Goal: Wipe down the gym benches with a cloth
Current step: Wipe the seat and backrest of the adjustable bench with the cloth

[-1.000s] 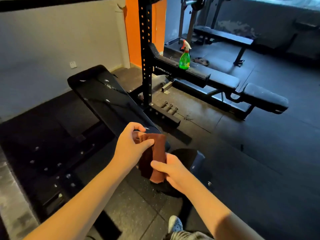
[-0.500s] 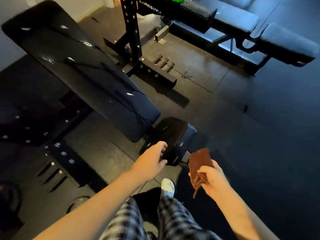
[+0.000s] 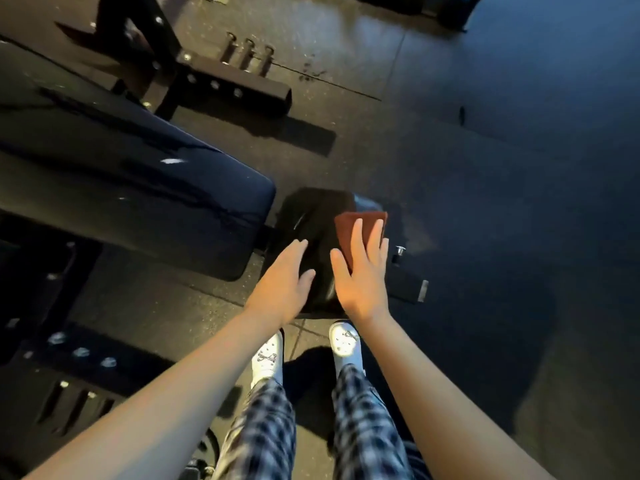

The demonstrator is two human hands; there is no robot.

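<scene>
A folded reddish-brown cloth lies flat on the small black seat pad of the bench. My right hand presses on the cloth with its fingers spread over it. My left hand rests flat on the left side of the same seat pad, fingers apart, holding nothing. The long black back pad of the bench stretches away to the left, with streaks and small light specks on it.
The black rack base with bolts and pegs stands on the rubber floor behind the bench. The bench frame sticks out right of the seat. Bolted metal plates lie at lower left. My white shoes stand just in front of the seat.
The view has tilted down to the seat pad. My right hand brought the cloth forward and laid it flat on the seat; my left hand came down onto the pad beside it.
</scene>
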